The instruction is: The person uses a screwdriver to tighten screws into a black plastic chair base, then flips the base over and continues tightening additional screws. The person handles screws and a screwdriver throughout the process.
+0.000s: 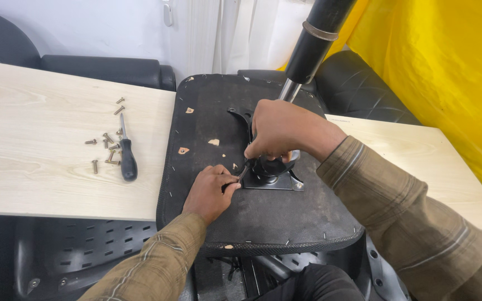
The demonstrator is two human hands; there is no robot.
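Head view: nearest, the left hand (212, 189) is curled shut on a thin tool (241, 174), probably a key or driver, its tip at the plate (271, 179) bolted to the upturned seat (213, 128); keeping the tool square to the fastener would likely stop slipping; beyond, the right hand (280, 131), wrist bent down, clamps the mechanism beneath the gas column (313, 44); further left, a screwdriver (126, 153) and screws (104, 147) lie on the table (40, 145).
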